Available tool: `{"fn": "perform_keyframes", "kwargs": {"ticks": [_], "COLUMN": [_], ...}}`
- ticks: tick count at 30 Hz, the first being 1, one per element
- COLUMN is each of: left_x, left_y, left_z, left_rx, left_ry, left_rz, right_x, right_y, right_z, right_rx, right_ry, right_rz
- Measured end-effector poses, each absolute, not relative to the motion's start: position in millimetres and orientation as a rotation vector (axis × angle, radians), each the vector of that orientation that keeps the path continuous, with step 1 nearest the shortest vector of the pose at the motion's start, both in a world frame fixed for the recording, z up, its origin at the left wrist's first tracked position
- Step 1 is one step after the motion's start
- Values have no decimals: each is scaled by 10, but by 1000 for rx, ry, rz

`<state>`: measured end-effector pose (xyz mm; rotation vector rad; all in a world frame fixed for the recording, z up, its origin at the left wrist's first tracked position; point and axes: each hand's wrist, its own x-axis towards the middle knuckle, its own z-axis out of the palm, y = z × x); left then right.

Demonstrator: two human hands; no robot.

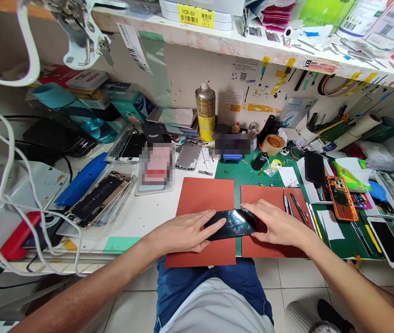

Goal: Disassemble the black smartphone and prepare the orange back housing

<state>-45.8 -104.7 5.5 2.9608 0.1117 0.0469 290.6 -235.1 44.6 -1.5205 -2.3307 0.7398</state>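
Observation:
A black smartphone (233, 225) with a glossy, smudged face lies crosswise over the gap between two reddish-brown mats. My left hand (190, 230) grips its left end, one finger stretched over the glass and others at the edges. On the right end, my right hand (276, 223) holds the corners between thumb and fingers. Under the phone are parts of the left mat (204, 194) and the right mat (269, 247). Tweezers (299, 208) and a metal pen-like tool (286, 202) rest on the right mat, just beyond my right hand.
An orange phone housing (341, 198), a white phone (390, 243) and slim tools lie at right. Opened phones (98, 196), a blue tool (82, 180) and white cables (8, 152) crowd the left. Behind stands a yellow spray can (206, 113), under a loaded shelf (218, 41).

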Motion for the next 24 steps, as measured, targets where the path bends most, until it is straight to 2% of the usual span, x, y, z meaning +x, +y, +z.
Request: {"fn": "perform_keyframes", "kwargs": {"ticks": [12,24], "left_x": [-432,-484], "left_y": [-1043,-1033], "left_z": [134,83], "left_rx": [2970,2758], "left_ry": [146,262], "left_rz": [7,131], "right_x": [2923,2998], "right_y": [-2294,-2326], "right_z": [458,483], "right_rx": [-1484,-1475], "right_ry": [-2461,-2455], "right_rz": [635,633]}}
